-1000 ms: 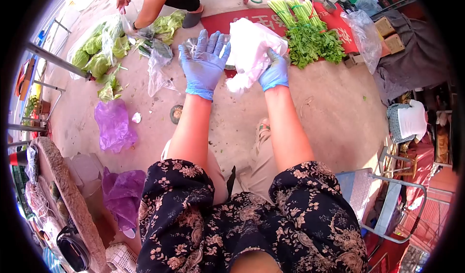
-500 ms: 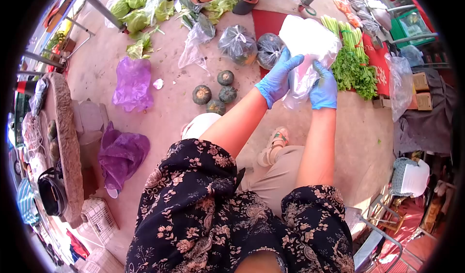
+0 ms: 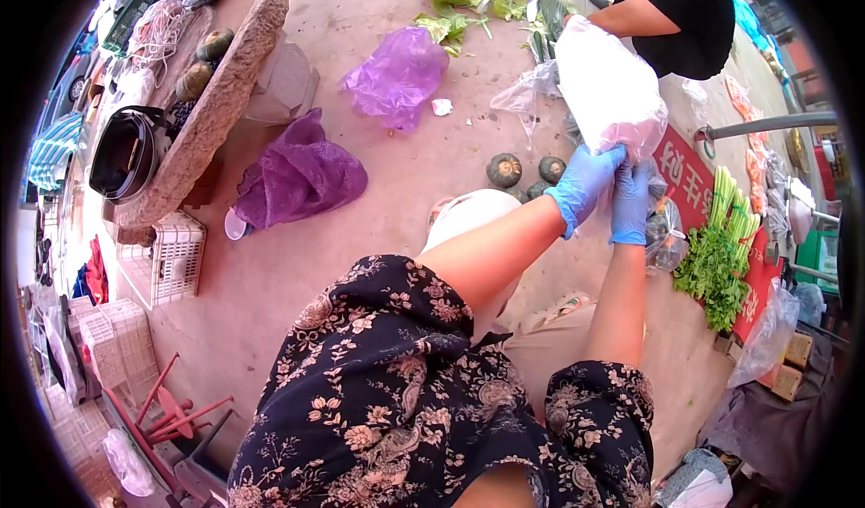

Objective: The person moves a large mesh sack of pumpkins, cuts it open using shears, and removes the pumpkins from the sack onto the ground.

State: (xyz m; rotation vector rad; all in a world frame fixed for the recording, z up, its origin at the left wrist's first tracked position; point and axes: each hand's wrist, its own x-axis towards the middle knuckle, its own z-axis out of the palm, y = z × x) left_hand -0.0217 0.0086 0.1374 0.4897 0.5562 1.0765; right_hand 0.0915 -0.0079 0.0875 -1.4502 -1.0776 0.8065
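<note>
White bag [image 3: 608, 85], upper right of the frame, is pinched at its lower end by left hand [image 3: 586, 185] and right hand [image 3: 631, 205]; even grips would steady it.

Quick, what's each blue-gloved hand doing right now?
Left hand: closed, holding the lower end of the white plastic bag.
Right hand: closed on the same end, close beside the left; some fingers are hidden.

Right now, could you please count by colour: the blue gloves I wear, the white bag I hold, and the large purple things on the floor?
Blue gloves: 2
White plastic bag: 1
Purple: 2 (translucent plastic bag, bunched fabric)
Total: 5
</note>
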